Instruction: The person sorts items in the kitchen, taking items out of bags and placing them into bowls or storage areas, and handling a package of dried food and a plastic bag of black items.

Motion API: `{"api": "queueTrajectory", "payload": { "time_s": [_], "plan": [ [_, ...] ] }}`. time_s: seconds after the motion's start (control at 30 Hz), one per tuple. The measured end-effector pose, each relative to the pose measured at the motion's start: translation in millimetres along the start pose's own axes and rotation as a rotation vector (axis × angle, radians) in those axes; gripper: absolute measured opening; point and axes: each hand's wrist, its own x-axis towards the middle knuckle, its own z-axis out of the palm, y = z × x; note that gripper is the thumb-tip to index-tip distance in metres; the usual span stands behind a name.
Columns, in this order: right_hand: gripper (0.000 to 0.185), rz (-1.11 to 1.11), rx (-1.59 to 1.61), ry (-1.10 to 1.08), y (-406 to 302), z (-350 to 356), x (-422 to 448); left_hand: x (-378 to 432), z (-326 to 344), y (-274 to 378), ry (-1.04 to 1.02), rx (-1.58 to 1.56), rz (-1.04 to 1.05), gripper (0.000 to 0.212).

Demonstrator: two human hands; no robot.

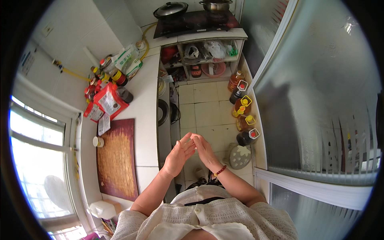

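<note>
My left hand [177, 156] is raised in front of my body, palm turned inward, with its fingers apart and nothing in it. Its fingertips meet or overlap those of my right hand [205, 151], which is also empty and wears a red beaded bracelet [219, 171] at the wrist. Both hands hang over the tiled floor [207, 115], beside the edge of the white counter [146, 120]. On that counter lies a worn wooden cutting board [117, 159], with a small paper cup [98, 142] at its left edge.
Sauce bottles [120, 78] and red packages [110, 100] crowd the counter's back left. Ahead stands a cooktop [195, 23] with a lidded pan [171, 9] and a steel pot [216, 5]. Several large bottles [242, 105] and a dotted stool [240, 157] line the right wall.
</note>
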Motion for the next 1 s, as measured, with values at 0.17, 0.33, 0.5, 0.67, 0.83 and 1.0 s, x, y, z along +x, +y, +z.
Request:
{"api": "queueTrajectory", "payload": {
  "time_s": [0.17, 0.33, 0.5, 0.67, 0.83, 1.0],
  "plan": [
    [0.049, 0.171, 0.17, -0.084, 38.3, 4.2, 74.3, 74.8, -58.5, 17.2, 0.268, 0.661, 0.047, 0.061],
    [0.044, 0.187, -0.068, -0.237, 73.9, -8.8, 162.4, 171.8, -157.8, 34.7, 0.496, 1.615, -0.099, 0.059],
    [0.039, 0.053, -0.184, -0.271, 84.1, -30.7, 236.5, 277.3, -220.2, 73.5, 0.45, 2.231, -0.1, 0.055],
    [0.036, 0.106, -0.226, -0.376, 109.8, -37.6, 317.4, 343.8, -275.8, 105.5, 0.37, 2.333, -0.09, 0.047],
    [0.036, 0.133, -0.329, -0.439, 126.4, -24.8, 418.1, 356.5, -294.1, 110.2, 0.294, 2.261, 0.018, 0.035],
    [0.04, -0.152, -0.534, -0.385, 118.9, 26.2, 539.2, 354.3, -292.7, 110.3, 0.351, 2.158, 0.031, 0.03]
  ]
}}
